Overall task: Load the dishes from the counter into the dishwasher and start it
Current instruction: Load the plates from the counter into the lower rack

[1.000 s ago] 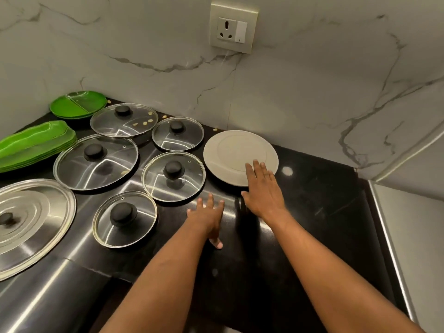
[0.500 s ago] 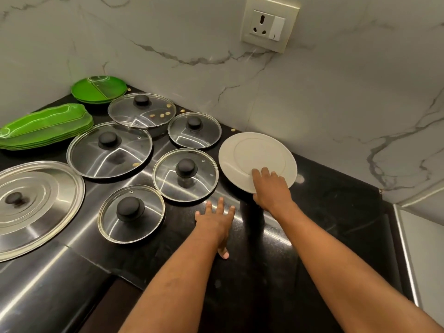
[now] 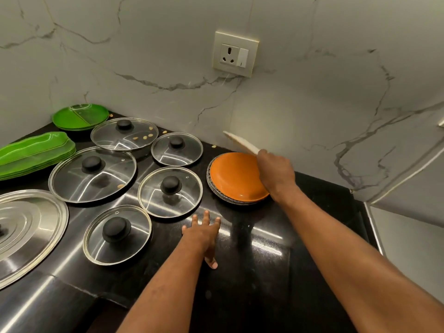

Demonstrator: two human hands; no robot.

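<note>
My right hand (image 3: 276,173) grips the near edge of a white plate (image 3: 241,142) and holds it tilted up, edge-on to me, above a stack of plates. An orange plate (image 3: 234,175) tops that stack, with dark-rimmed plates under it. My left hand (image 3: 204,233) lies flat on the black counter (image 3: 252,272), fingers straight, holding nothing. Several glass lids with black knobs (image 3: 170,191) lie left of the stack. The dishwasher is not in view.
A large steel lid (image 3: 26,234) sits at the left edge. Green leaf-shaped plates (image 3: 36,153) and round green plates (image 3: 80,116) are stacked at the back left. A marble wall with a socket (image 3: 235,54) stands behind. Crumbs lie near the wall.
My right hand has taken the white plate by its edge and lifted it off the stack, uncovering the orange plate beneath. The left hand stays flat on the counter.
</note>
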